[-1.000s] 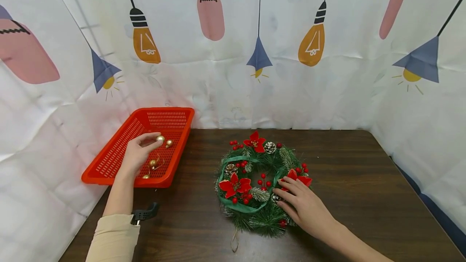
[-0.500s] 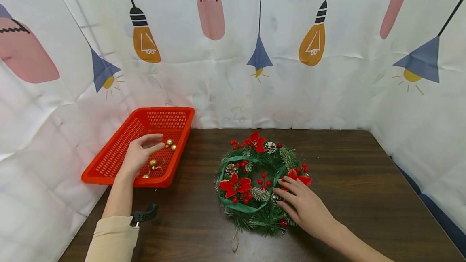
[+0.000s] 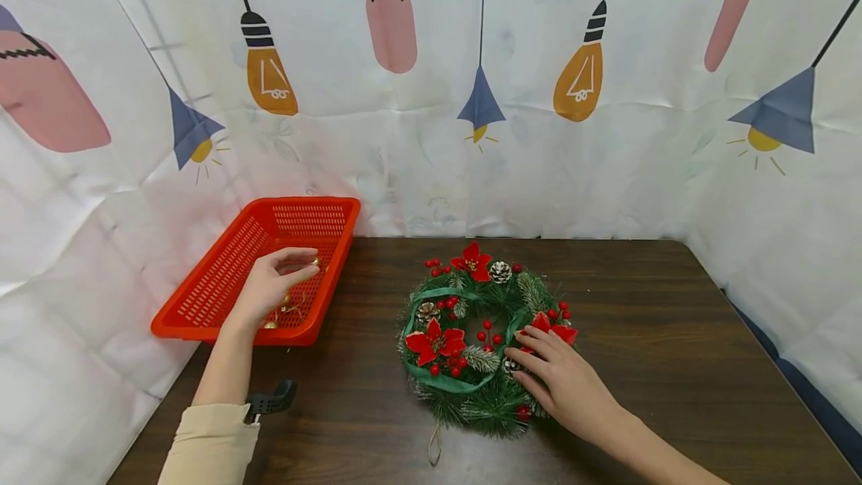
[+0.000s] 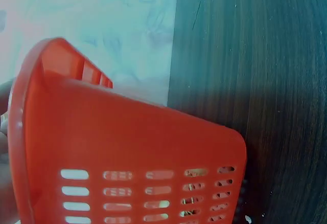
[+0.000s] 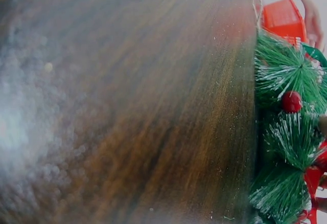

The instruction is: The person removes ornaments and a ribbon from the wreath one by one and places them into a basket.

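My left hand [image 3: 264,287] is over the red plastic basket [image 3: 330,305], with thumb and fingers apart. A small gold bauble [image 3: 316,262] shows beside the fingertips, and it appears to lie in the basket. Other gold ornaments with thin cords [image 3: 288,305] are partly hidden below the hand. My right hand [image 3: 572,388] rests on the right side of a green Christmas wreath [image 3: 494,403], its fingers spread near a red poinsettia [image 3: 559,331]. Pine cones, red berries and a green ribbon [image 3: 447,386] decorate the wreath. In the left wrist view, the basket wall [image 4: 133,137] hides most of the hand.
The dark wooden table [image 3: 660,320] meets a white curtain [image 3: 417,163] printed with lamps at the back. A twine loop [image 3: 434,446] sticks out from the wreath toward the front. A black strap [image 3: 272,397] is on the left wrist.
A gold bauble between my left fingertips a second ago dropped lower into the basket. The left hand then shifted right, over the baubles. My right hand and the wreath have stayed put.
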A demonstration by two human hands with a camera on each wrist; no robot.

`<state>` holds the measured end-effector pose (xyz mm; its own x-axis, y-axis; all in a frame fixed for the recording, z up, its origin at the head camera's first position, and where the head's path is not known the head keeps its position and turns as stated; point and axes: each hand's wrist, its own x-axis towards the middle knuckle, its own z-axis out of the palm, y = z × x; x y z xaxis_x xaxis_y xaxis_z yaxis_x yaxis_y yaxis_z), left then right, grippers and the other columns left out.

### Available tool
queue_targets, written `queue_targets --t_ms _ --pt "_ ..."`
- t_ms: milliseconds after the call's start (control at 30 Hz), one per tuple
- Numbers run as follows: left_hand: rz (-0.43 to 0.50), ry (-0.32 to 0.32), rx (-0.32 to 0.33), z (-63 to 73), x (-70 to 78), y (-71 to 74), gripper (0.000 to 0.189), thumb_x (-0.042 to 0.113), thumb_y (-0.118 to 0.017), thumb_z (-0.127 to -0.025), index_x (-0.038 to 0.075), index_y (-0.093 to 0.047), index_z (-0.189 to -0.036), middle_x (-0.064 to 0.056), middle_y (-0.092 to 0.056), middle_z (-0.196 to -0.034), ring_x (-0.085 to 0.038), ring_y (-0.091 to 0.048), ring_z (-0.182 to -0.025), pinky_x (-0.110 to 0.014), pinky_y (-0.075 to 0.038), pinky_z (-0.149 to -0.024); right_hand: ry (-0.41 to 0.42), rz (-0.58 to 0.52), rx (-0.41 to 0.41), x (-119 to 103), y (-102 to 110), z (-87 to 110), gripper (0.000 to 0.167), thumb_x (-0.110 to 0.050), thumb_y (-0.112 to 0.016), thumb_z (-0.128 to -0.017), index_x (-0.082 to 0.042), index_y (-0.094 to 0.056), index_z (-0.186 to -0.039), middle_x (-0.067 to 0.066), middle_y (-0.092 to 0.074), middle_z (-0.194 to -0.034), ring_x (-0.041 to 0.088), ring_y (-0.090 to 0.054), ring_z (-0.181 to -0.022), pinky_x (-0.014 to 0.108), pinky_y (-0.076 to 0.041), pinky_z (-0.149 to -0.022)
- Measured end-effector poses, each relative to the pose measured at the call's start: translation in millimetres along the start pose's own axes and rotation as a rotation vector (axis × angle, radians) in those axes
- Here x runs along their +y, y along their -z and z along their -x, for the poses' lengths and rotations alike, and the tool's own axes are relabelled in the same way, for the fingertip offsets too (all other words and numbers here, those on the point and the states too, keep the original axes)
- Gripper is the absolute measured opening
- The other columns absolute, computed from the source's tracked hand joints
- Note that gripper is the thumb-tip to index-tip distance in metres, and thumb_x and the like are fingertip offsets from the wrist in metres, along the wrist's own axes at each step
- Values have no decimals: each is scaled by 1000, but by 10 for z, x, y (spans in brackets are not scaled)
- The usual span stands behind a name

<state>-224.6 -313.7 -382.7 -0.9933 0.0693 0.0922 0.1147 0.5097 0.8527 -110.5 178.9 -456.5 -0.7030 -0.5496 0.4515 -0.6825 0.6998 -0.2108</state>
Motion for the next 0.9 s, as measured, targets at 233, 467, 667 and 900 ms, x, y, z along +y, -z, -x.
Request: queue_targets --t_ms 233,467,667,900 --pt "-23 -15 -27 27 103 -84 50 33 -70 -100 9 -60 -143 -16 -62 -137 -32 -59 -120 -42 -55 -96 1 0 2 9 -8 -4 38 -25 -79 -92 -12 -73 -128 12 -64 -137 35 -53 -135 58 -39 -110" --pt "-38 -66 -60 79 203 -214 47 32 -72 -99 8 -63 -138 -15 -65 -132 -30 -61 -115 -32 -55 -89 2 -3 -2 4 -8 -7 38 -25 -79 -92 -12 -73 -128 12 -64 -137 34 -53 -135 58 -40 -110" --pt "-49 -102 -82 131 250 -369 38 29 -74 -98 11 -68 -131 -8 -67 -127 -27 -62 -115 -38 -54 -92 -8 -1 -11 2 -5 -6 38 -25 -78 -93 -12 -73 -129 12 -63 -137 33 -52 -136 58 -39 -111" --pt "-28 -123 -114 188 278 -590 32 25 -75 -97 10 -71 -125 -8 -69 -123 -26 -68 -107 -40 -56 -90 -12 1 -13 2 -9 -5 38 -25 -78 -93 -12 -73 -128 12 -63 -137 35 -52 -135 59 -39 -111"
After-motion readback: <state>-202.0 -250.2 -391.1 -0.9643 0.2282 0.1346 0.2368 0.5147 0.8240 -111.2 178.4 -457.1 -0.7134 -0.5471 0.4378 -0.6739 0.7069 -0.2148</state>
